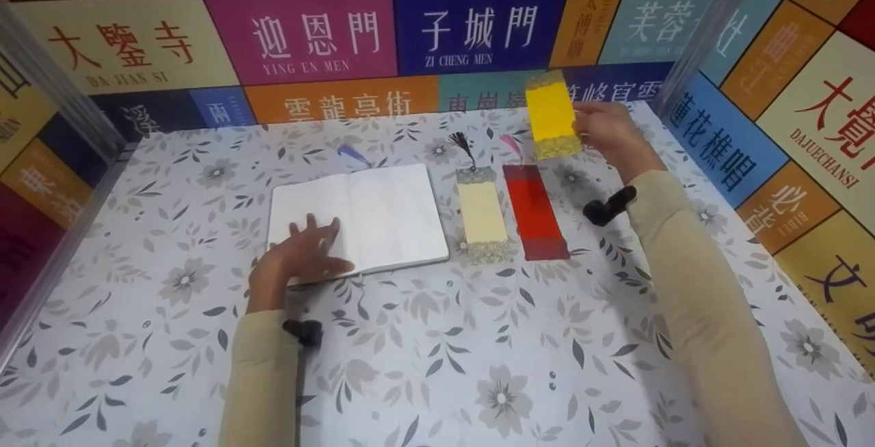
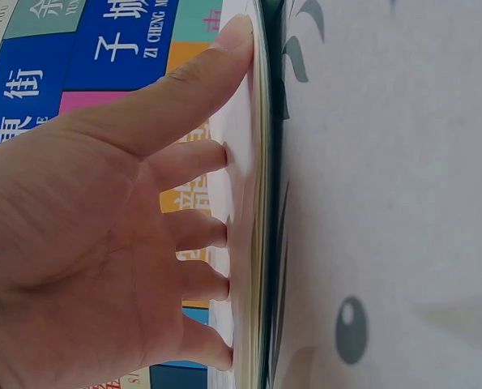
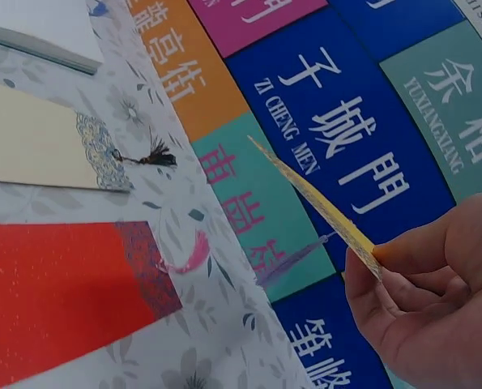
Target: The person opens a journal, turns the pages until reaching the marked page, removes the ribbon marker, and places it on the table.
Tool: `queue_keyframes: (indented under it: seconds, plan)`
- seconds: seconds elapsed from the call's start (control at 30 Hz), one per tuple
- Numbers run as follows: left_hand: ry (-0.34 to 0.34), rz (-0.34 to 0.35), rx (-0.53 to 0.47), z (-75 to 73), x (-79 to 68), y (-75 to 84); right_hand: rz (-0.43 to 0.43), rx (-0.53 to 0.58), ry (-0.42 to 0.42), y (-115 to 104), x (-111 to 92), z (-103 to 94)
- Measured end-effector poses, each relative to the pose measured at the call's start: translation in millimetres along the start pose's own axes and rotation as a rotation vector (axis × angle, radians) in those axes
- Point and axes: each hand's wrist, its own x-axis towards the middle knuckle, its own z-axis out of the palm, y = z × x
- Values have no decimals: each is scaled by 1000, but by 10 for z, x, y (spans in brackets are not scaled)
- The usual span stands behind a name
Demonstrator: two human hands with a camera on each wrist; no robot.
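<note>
An open notebook with blank white pages [image 1: 393,218] lies on the table. My left hand [image 1: 301,255] rests on its left page, fingers spread and tips touching the paper; the left wrist view shows the thumb [image 2: 196,77] at the page edge. In my right hand [image 1: 608,129] a yellow bookmark [image 1: 552,111] is pinched by its edge between thumb and fingers, held above the table. Edge-on in the right wrist view, the bookmark [image 3: 326,211] has a purple tassel [image 3: 293,261] beside it. Below it lie a cream bookmark [image 1: 482,211] and a red bookmark [image 1: 534,211].
Black and pink tassels [image 1: 509,143] extend from the tops of the lying bookmarks. A bluish-purple tassel [image 1: 353,154] lies behind the notebook. The table wears a floral cloth [image 1: 410,351]. Panels with large lettering [image 1: 301,37] stand along the back and sides.
</note>
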Motion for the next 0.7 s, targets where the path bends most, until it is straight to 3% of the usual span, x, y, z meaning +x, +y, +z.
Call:
queue_keyframes:
  seconds: [0.27,0.7]
  plan:
    - [14,18,51,15,22,-4,-59,-40,-25,474,-21,-227]
    - [-1,15,71,16,22,-16,15,-109,-29,1036,-207,-253]
